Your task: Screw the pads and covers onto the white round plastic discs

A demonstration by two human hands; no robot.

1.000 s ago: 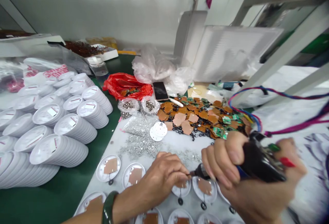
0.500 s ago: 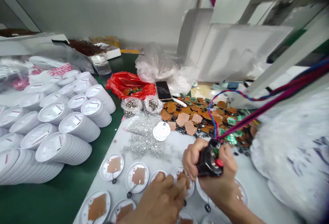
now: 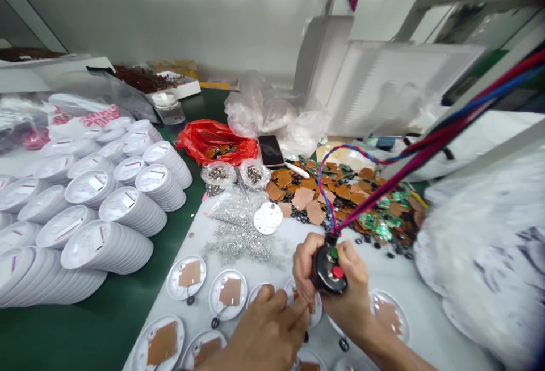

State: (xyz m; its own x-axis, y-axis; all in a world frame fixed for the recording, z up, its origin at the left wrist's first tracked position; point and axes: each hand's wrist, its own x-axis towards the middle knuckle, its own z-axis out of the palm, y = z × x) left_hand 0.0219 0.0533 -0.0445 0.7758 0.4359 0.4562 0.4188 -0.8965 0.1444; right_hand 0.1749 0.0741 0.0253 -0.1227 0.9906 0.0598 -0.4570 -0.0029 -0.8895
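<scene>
My right hand (image 3: 351, 291) is wrapped round a black electric screwdriver (image 3: 324, 272) with a red and a green button; its tip is hidden below my fingers. Twisted red and blue wires and a magenta cord (image 3: 383, 189) run up from its top. My left hand (image 3: 268, 323) is just left of it, fingers bent together at a white round dish (image 3: 315, 315) that holds a brown circuit board (image 3: 297, 297). What the left fingertips grip is hidden. More dishes with boards stand around, such as a dish (image 3: 242, 308) on the left and a dish (image 3: 402, 308) on the right.
Stacks of white dishes (image 3: 128, 246) fill the left side. Small screws (image 3: 247, 243) lie loose beyond my hands, near two white discs (image 3: 268, 218). Behind are piled circuit boards (image 3: 306, 195), a phone (image 3: 271, 151) and a red bag (image 3: 196, 138). A large plastic bag (image 3: 489, 246) bulges at the right.
My right hand and the screwdriver have shifted left and slightly down, closer to my left hand. The wires have swung left with them. My left hand has stayed almost still.
</scene>
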